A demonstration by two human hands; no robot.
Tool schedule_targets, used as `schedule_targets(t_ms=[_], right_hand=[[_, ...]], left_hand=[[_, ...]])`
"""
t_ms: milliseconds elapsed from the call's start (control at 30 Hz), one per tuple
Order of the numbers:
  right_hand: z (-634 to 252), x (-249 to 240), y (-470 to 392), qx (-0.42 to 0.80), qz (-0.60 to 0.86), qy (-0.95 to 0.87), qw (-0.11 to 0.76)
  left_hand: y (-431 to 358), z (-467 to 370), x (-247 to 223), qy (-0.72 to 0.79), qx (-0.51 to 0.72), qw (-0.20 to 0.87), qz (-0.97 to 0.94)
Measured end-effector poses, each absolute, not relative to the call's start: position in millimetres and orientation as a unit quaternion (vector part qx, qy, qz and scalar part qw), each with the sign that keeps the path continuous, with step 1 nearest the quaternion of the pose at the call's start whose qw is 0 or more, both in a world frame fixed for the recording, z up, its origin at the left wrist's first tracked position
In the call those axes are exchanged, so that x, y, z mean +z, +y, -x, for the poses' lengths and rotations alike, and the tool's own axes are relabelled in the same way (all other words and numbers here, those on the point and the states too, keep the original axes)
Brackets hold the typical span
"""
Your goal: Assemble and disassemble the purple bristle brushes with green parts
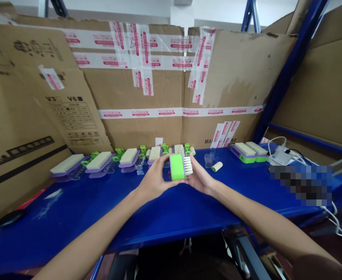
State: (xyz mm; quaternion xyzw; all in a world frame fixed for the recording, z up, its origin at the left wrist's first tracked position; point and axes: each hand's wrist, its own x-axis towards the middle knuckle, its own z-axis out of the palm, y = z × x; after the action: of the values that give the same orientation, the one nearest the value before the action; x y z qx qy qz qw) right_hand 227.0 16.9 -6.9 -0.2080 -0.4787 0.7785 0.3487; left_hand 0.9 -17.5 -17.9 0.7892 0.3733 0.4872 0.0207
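A scrub brush (177, 167) with a green and purple body and pale bristles is held above the middle of the table, bristles pointing right. My left hand (156, 179) grips its body, thumb below and fingers above. On the bristle side, my right hand (200, 178) is closed around the brush; some of its fingers are hidden behind. Right of my hands lie a small white-and-green cylinder (217, 167) and a clear plastic piece (209, 160). Behind my hands stand a brush with cream bristles (155, 154) and green clip-like parts (165, 148).
Several purple-based brushes (67, 163) line the back of the blue table (171, 217), with clear and green parts between them. Two green-based brushes (246, 151) sit at the back right, near white cables (287, 153). Taped cardboard (141, 93) walls the back. A black object (11, 218) lies left.
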Motion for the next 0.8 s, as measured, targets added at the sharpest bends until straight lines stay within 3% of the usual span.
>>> schedule_targets(t_ms=[433, 667, 800], right_hand=[[-228.1, 1.5, 13.1, 0.772, 0.205, -0.492, 0.345], [-223.3, -2.1, 15.5, 0.771, 0.216, -0.487, 0.349], [-224.2, -5.3, 18.4, 0.781, 0.198, -0.491, 0.332]], left_hand=[[-22.0, -6.5, -12.0, 0.368, 0.591, 0.019, -0.717], [-28.5, -17.7, -0.8, 0.366, 0.598, -0.003, -0.713], [-30.7, -13.2, 2.8, 0.364, 0.517, 0.006, -0.774]])
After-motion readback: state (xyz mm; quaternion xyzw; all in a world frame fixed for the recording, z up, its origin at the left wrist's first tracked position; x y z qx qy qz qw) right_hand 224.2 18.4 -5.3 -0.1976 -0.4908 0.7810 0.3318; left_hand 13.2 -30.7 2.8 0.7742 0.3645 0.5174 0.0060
